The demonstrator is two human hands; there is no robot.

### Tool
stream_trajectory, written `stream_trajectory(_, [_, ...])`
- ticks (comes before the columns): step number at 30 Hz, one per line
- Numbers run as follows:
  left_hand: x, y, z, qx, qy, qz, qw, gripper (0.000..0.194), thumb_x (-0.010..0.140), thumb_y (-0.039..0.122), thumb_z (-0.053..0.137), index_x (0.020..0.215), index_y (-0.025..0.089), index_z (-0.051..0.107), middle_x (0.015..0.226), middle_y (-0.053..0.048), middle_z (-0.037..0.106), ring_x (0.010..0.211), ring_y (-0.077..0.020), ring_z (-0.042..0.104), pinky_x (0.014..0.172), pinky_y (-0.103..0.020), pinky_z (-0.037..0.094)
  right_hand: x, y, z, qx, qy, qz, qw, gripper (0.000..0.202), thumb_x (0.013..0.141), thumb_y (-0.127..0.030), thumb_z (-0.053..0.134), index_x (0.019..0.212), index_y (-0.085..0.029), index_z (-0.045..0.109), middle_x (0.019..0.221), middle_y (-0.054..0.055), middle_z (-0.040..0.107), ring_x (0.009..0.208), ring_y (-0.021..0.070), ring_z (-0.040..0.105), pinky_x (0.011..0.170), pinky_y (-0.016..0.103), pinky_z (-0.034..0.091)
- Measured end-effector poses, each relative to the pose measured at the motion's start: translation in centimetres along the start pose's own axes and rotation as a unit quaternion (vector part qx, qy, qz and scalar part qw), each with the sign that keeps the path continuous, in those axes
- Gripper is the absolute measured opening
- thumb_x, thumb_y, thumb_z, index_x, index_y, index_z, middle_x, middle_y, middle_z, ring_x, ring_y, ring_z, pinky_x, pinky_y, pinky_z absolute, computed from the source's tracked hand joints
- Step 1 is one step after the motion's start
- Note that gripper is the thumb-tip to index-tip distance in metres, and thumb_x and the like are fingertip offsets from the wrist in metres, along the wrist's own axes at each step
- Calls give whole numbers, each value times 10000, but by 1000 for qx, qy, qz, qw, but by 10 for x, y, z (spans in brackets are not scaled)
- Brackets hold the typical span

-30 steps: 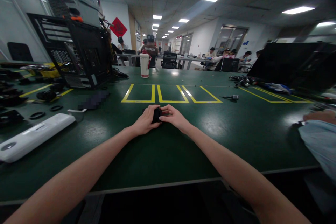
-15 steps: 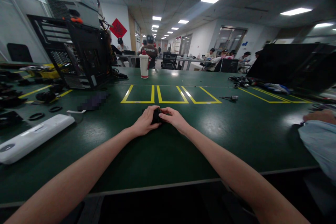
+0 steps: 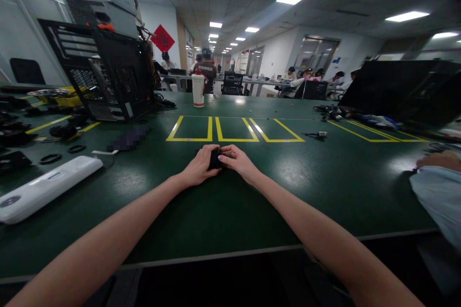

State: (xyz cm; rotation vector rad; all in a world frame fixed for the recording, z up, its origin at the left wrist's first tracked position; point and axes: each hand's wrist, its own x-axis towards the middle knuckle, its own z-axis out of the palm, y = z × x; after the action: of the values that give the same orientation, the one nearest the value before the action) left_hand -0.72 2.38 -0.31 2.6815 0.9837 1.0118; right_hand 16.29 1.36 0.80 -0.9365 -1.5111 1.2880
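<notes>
Between my two hands, low over the green table point(image 3: 216, 220), is a small black object point(image 3: 213, 159); its kind cannot be made out. My left hand point(image 3: 200, 165) wraps round its left side, fingers over the top and thumb below. The fingertips and thumb of my right hand point(image 3: 238, 160) pinch its right side. Both hands hide most of the object. Just beyond them, yellow tape outlines point(image 3: 189, 140) mark the table top.
A white power bank-like bar point(image 3: 50, 187), black rings point(image 3: 50, 159) and loose dark parts lie left. Behind them stands an open computer case point(image 3: 118, 76). A white tumbler point(image 3: 198, 90) stands at the back. Right are a screwdriver-like tool point(image 3: 321, 134) and another person's sleeve point(image 3: 435, 192).
Almost nothing differs. Both hands keep the same hold on the black object, and the view has shifted only very slightly.
</notes>
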Motion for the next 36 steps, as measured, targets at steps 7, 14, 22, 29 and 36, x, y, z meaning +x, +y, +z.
stream_trajectory(7, [0,2,-2,-8,-5,-10,1000,597,705,285,573,1208,194,264,1154,-106,395,1054,-256,431,894,-445,379,-6,-4,-3,-36,-24,-28,999,388,572,-237,704,910,-203,518,871,9,557,889,154,532,828,358,426])
stream_trajectory(14, [0,3,-3,-11,-4,-7,1000,610,700,288,582,1210,184,262,1157,-108,397,1062,-251,425,907,-437,372,-4,-3,0,0,-11,-16,1000,255,654,-337,631,837,-203,514,851,4,548,800,132,549,747,333,465])
stream_trajectory(22, [0,1,-1,-4,-5,-6,1000,600,705,292,574,1207,184,264,1156,-111,390,1066,-255,421,905,-439,373,-3,-5,-2,-45,-16,-8,999,327,632,-270,657,928,-193,539,900,26,553,858,148,542,812,353,438])
stream_trajectory(29, [0,2,-1,2,-4,-8,1000,609,706,295,577,1210,175,256,1161,-111,388,1065,-250,419,909,-427,372,-5,-4,-4,-48,-26,-39,998,303,631,-297,653,886,-191,527,837,5,552,820,138,538,782,338,438])
stream_trajectory(36, [0,2,-1,-4,-5,-3,1000,606,708,292,576,1210,187,253,1149,-101,390,1061,-249,423,908,-432,376,-2,-2,-1,-58,3,-33,998,335,666,-298,619,970,-193,526,919,35,560,865,151,542,809,354,427])
